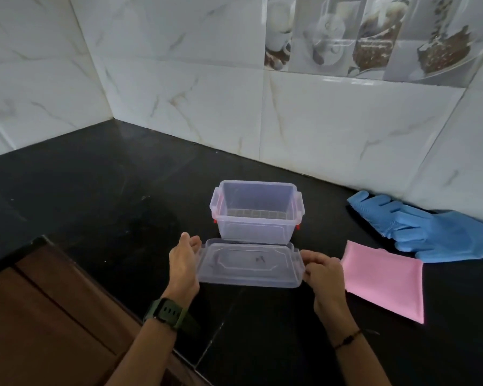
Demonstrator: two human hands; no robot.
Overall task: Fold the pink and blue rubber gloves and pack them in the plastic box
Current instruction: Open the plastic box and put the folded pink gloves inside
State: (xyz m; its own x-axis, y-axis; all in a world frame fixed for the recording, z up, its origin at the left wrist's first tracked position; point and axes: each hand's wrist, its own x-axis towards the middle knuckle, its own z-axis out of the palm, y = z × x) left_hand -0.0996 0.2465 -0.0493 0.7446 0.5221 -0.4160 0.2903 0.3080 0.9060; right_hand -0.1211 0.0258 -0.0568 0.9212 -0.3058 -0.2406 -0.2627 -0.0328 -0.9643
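— Where was everything?
— Both the left hand [185, 263] and right hand [321, 267] gripped the lid [250, 264] ends before the empty plastic box [256, 211]; the pink glove [385, 278] and blue glove [430, 229] lay right.
— Handling?
— Probably floppy, grippy; pinch the cuffs.

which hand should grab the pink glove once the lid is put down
Right. The right hand holds the clear plastic lid at the end right beside the flat pink rubber glove. The left hand is at the lid's far end and would have to cross over it.
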